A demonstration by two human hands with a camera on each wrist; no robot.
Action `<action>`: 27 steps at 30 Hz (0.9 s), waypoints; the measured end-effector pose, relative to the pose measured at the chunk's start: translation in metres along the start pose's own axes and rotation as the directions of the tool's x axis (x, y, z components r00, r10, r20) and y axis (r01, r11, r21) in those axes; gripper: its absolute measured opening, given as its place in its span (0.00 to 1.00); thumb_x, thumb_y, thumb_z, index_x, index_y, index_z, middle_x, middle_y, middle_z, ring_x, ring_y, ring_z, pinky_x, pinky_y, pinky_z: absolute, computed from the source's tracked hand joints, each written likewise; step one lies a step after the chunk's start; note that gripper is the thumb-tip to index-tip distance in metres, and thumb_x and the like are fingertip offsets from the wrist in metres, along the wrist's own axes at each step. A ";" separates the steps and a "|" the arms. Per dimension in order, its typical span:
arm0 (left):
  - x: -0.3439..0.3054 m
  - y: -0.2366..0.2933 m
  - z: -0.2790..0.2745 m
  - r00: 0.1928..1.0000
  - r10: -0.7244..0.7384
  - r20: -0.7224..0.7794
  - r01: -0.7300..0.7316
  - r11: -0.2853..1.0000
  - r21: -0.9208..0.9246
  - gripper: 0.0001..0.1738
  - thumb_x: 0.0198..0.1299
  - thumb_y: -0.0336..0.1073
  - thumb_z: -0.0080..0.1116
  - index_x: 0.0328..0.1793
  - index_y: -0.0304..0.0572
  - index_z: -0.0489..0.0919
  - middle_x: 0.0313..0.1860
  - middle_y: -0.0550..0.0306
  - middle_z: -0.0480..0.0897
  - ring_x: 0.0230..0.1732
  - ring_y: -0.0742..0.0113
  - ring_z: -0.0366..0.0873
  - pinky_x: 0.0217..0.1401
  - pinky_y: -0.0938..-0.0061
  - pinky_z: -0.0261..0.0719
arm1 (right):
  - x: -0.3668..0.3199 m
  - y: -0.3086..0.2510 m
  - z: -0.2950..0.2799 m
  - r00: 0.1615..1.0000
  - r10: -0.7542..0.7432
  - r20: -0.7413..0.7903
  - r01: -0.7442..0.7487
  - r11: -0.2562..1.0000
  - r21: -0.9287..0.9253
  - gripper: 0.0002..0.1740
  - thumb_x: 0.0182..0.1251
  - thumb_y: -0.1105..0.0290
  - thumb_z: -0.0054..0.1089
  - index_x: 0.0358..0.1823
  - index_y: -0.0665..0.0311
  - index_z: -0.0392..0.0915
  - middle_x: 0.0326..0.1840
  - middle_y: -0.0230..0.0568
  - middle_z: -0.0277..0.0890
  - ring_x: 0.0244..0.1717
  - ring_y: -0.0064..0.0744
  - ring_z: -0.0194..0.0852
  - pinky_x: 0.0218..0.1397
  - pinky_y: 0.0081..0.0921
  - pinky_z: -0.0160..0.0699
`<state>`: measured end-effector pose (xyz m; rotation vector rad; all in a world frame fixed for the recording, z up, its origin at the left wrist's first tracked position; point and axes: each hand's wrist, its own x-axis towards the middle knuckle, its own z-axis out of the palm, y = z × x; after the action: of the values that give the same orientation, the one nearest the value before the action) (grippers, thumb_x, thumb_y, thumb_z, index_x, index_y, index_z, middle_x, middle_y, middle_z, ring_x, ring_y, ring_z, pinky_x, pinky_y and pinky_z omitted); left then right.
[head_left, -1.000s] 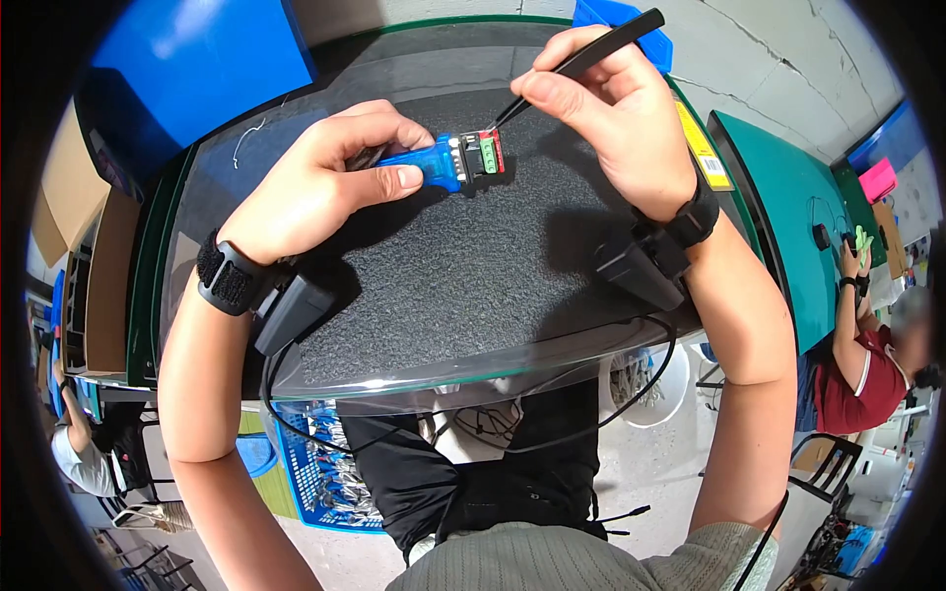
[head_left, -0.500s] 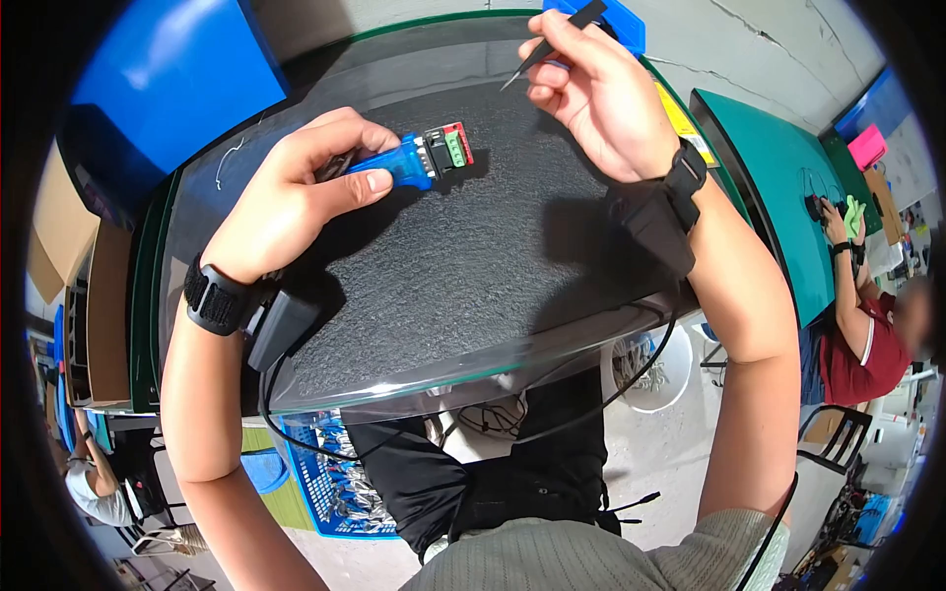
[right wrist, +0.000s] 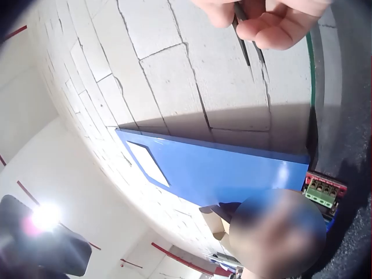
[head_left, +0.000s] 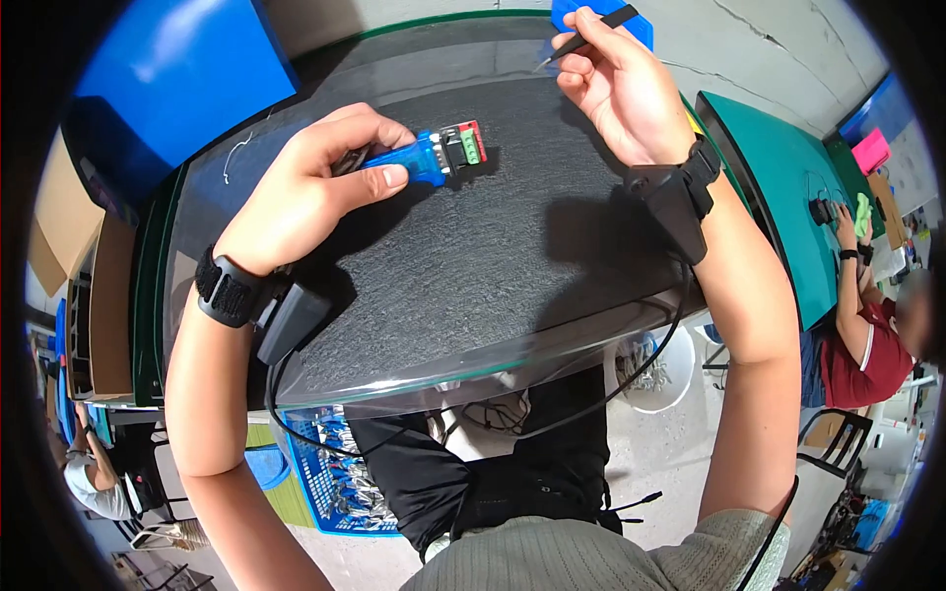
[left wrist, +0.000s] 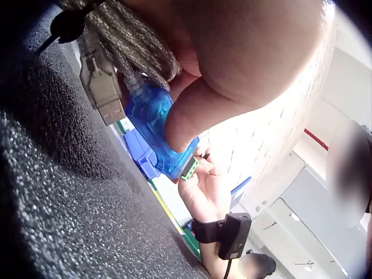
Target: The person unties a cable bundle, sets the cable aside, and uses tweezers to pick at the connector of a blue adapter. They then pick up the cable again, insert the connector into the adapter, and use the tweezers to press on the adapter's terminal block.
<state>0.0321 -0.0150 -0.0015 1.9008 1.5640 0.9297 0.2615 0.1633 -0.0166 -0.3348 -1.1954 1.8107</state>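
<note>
My left hand (head_left: pixel 315 187) grips a translucent blue connector (head_left: pixel 419 160) between thumb and fingers, over the dark mat. On its right end sits a small board with a green terminal block (head_left: pixel 470 147) and a red edge. In the left wrist view a coiled grey cable (left wrist: pixel 136 43) and a USB plug (left wrist: pixel 103 87) hang beside the connector (left wrist: pixel 157 125). My right hand (head_left: pixel 631 94) holds black tweezers (head_left: pixel 601 32) up and to the right, apart from the board. The right wrist view shows the tweezers' two tips (right wrist: pixel 251 55) separated, with nothing between them.
A blue panel (head_left: pixel 187 69) stands at the back left, near a thin white strand (head_left: pixel 236 158) on the table. A blue bin (head_left: pixel 639 32) is behind my right hand. Below the table are a blue basket (head_left: pixel 320 463) and a white bucket (head_left: pixel 680 379). Another person (head_left: pixel 867 340) sits at right.
My right hand with the tweezers has moved up and away from the board. The left hand still grips the connector, which lies slightly further left in view than a second ago.
</note>
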 end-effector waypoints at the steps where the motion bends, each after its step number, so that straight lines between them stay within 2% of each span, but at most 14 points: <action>1: 0.000 -0.002 0.001 1.000 0.017 -0.004 -0.017 1.000 -0.005 0.13 0.61 0.34 0.64 0.49 0.35 0.81 0.40 0.61 0.76 0.43 0.70 0.72 0.50 0.75 0.68 | 0.004 0.003 -0.001 0.995 -0.019 0.094 0.025 0.998 -0.064 0.11 0.76 0.61 0.56 0.41 0.62 0.74 0.37 0.34 0.77 0.32 0.19 0.74 0.39 0.21 0.79; 2: 0.000 -0.002 0.000 0.999 0.033 -0.009 -0.033 0.999 -0.009 0.13 0.61 0.33 0.64 0.49 0.36 0.81 0.40 0.61 0.76 0.43 0.71 0.72 0.50 0.75 0.68 | 0.007 0.005 -0.001 0.981 -0.033 0.189 0.057 0.991 -0.123 0.13 0.74 0.59 0.59 0.43 0.63 0.74 0.40 0.34 0.78 0.33 0.17 0.75 0.41 0.22 0.81; 4: 0.000 -0.002 -0.001 1.000 0.020 -0.009 -0.020 1.000 0.000 0.13 0.61 0.33 0.64 0.49 0.36 0.81 0.40 0.61 0.76 0.43 0.71 0.72 0.49 0.75 0.68 | 0.000 0.004 0.003 0.982 -0.009 0.189 0.041 0.985 -0.166 0.14 0.75 0.59 0.59 0.45 0.64 0.73 0.42 0.35 0.78 0.36 0.19 0.76 0.41 0.23 0.82; 6: 0.000 -0.002 0.001 1.000 0.008 -0.002 -0.008 1.000 0.001 0.13 0.61 0.33 0.64 0.49 0.36 0.82 0.41 0.61 0.76 0.43 0.71 0.72 0.49 0.75 0.68 | -0.009 0.003 0.017 0.973 -0.057 0.225 0.118 0.955 -0.272 0.15 0.73 0.58 0.60 0.44 0.63 0.75 0.39 0.32 0.78 0.35 0.17 0.73 0.42 0.21 0.78; 7: 0.000 -0.002 0.000 1.000 -0.008 -0.002 0.008 1.000 -0.020 0.13 0.61 0.33 0.64 0.50 0.36 0.82 0.41 0.61 0.76 0.43 0.71 0.72 0.49 0.75 0.68 | -0.017 -0.005 0.031 0.988 0.060 0.140 -0.027 0.975 -0.222 0.08 0.76 0.64 0.55 0.39 0.61 0.74 0.35 0.33 0.77 0.32 0.20 0.74 0.38 0.18 0.77; 8: 0.000 -0.002 0.000 1.000 -0.022 -0.003 0.022 0.999 -0.040 0.13 0.61 0.32 0.64 0.50 0.36 0.82 0.41 0.61 0.76 0.43 0.71 0.72 0.49 0.76 0.68 | -0.016 -0.003 0.028 0.988 0.059 0.143 -0.026 0.975 -0.223 0.08 0.76 0.64 0.55 0.39 0.61 0.74 0.35 0.33 0.77 0.32 0.20 0.74 0.38 0.18 0.77; 10: 0.000 -0.002 -0.001 1.000 -0.021 0.011 0.021 1.000 -0.022 0.13 0.63 0.33 0.63 0.50 0.34 0.80 0.41 0.62 0.74 0.44 0.74 0.71 0.50 0.78 0.68 | -0.017 0.001 0.017 0.937 -0.057 0.344 0.207 0.886 -0.415 0.13 0.76 0.60 0.57 0.51 0.61 0.76 0.47 0.39 0.81 0.39 0.18 0.78 0.47 0.21 0.81; 11: 0.000 -0.002 -0.002 0.999 -0.019 0.027 0.020 1.000 -0.005 0.13 0.64 0.33 0.62 0.51 0.32 0.78 0.41 0.64 0.72 0.45 0.77 0.70 0.51 0.80 0.67 | -0.017 0.000 0.015 0.924 -0.040 0.381 0.203 0.895 -0.397 0.12 0.75 0.62 0.58 0.52 0.60 0.76 0.49 0.42 0.82 0.41 0.22 0.82 0.49 0.23 0.83; 15: 0.000 -0.005 -0.002 0.999 -0.014 0.035 0.014 1.000 -0.012 0.13 0.65 0.33 0.62 0.51 0.33 0.78 0.42 0.64 0.72 0.45 0.77 0.70 0.51 0.80 0.68 | -0.021 -0.001 0.019 0.928 -0.039 0.372 0.210 0.877 -0.433 0.11 0.74 0.63 0.59 0.51 0.61 0.77 0.49 0.41 0.83 0.42 0.23 0.82 0.48 0.22 0.83; 18: 0.001 -0.004 -0.001 0.999 -0.038 0.035 0.039 0.998 -0.049 0.13 0.65 0.34 0.62 0.51 0.33 0.79 0.42 0.64 0.73 0.45 0.77 0.70 0.51 0.81 0.68 | -0.016 -0.001 0.015 0.924 -0.083 0.372 0.285 0.798 -0.530 0.10 0.74 0.64 0.59 0.49 0.61 0.78 0.49 0.40 0.83 0.44 0.22 0.81 0.50 0.20 0.80; 20: 0.001 -0.002 -0.002 0.999 -0.024 0.041 0.025 0.999 -0.035 0.13 0.65 0.35 0.62 0.51 0.33 0.79 0.42 0.65 0.73 0.45 0.78 0.70 0.51 0.81 0.68 | -0.014 0.002 0.016 0.876 -0.234 0.422 0.459 0.674 -0.579 0.10 0.74 0.62 0.59 0.47 0.61 0.79 0.46 0.35 0.82 0.42 0.17 0.77 0.50 0.17 0.75; 24: 0.000 -0.003 -0.001 0.999 -0.027 0.037 0.028 0.999 -0.036 0.13 0.65 0.35 0.62 0.51 0.34 0.79 0.42 0.65 0.73 0.45 0.78 0.70 0.51 0.81 0.67 | -0.010 0.001 0.023 0.907 -0.292 0.303 0.408 0.790 -0.458 0.08 0.76 0.64 0.56 0.41 0.61 0.75 0.37 0.33 0.77 0.34 0.19 0.74 0.43 0.17 0.77; 26: 0.000 -0.004 -0.002 0.999 -0.021 0.045 0.023 0.998 -0.056 0.13 0.66 0.35 0.62 0.51 0.34 0.79 0.42 0.66 0.73 0.45 0.78 0.70 0.52 0.81 0.67 | -0.013 -0.007 0.018 1.000 -0.018 -0.004 0.016 0.962 -0.272 0.09 0.76 0.63 0.56 0.42 0.61 0.76 0.39 0.33 0.77 0.37 0.21 0.74 0.49 0.17 0.78; 27: 0.000 -0.005 -0.001 0.999 -0.021 0.045 0.023 0.998 -0.057 0.13 0.66 0.35 0.62 0.51 0.34 0.79 0.42 0.66 0.73 0.45 0.78 0.70 0.52 0.81 0.67 | -0.005 -0.006 -0.002 0.994 -0.018 0.112 0.056 0.934 -0.354 0.12 0.75 0.59 0.59 0.48 0.60 0.78 0.44 0.32 0.80 0.37 0.13 0.70 0.48 0.16 0.71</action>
<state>0.0278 -0.0135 -0.0043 1.8486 1.5142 0.9074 0.2684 0.1611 -0.0138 -0.4216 -1.6003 1.5902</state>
